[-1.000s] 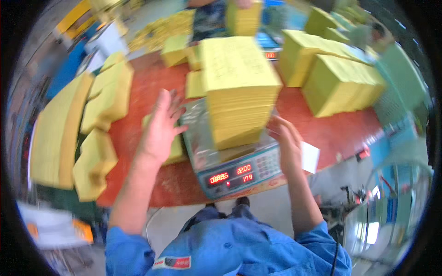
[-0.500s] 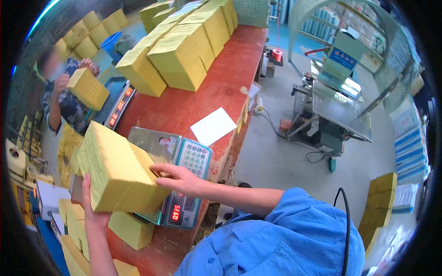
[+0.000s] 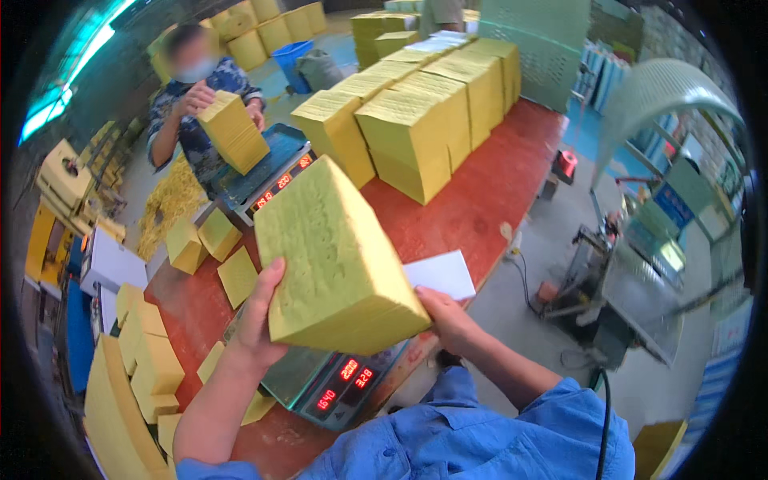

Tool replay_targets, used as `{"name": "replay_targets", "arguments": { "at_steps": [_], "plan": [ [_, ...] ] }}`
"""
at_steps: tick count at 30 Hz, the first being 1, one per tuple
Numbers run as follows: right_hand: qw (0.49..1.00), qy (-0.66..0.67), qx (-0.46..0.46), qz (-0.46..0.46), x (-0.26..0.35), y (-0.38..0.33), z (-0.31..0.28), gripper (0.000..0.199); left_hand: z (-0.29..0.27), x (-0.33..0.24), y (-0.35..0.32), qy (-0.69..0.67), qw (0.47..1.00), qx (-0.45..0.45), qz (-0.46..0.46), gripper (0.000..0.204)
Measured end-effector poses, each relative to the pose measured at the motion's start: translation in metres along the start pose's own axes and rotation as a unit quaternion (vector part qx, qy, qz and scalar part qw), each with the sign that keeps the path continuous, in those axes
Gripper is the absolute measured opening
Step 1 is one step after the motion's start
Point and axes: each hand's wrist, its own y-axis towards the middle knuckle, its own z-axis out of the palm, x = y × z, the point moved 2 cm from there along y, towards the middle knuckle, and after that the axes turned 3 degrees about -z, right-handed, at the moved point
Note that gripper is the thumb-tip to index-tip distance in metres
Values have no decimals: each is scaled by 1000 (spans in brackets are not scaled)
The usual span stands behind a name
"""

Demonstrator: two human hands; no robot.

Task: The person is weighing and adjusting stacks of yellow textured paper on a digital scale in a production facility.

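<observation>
Both of my hands clasp one thick yellow paper stack (image 3: 336, 260), lifted and tilted above the weighing scale (image 3: 332, 384); my left hand (image 3: 260, 316) presses flat against its near left face, my right hand (image 3: 448, 316) grips its lower right corner, fingers mostly hidden behind the block; the scale sits on the red table (image 3: 480, 200) just below the stack, its red digits showing past the block's lower edge, its platform largely covered from view by the block; a white paper sheet (image 3: 444, 274) lies on the table just beside my right hand; small yellow bundles (image 3: 216, 240) lie loose to my left; tall yellow stacks (image 3: 416, 120) stand in rows farther along the table; across it, another person (image 3: 196, 112) holds a yellow bundle (image 3: 234, 132) above a second scale (image 3: 268, 172); a grey machine (image 3: 616, 296) stands on the floor to my right.
</observation>
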Motion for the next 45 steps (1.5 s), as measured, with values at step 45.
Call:
{"name": "replay_targets", "arguments": {
  "at_steps": [45],
  "plan": [
    [962,-4,233,-145,72,44,39,19,-59,93,-43,149,894,-348,239,52]
  ]
}}
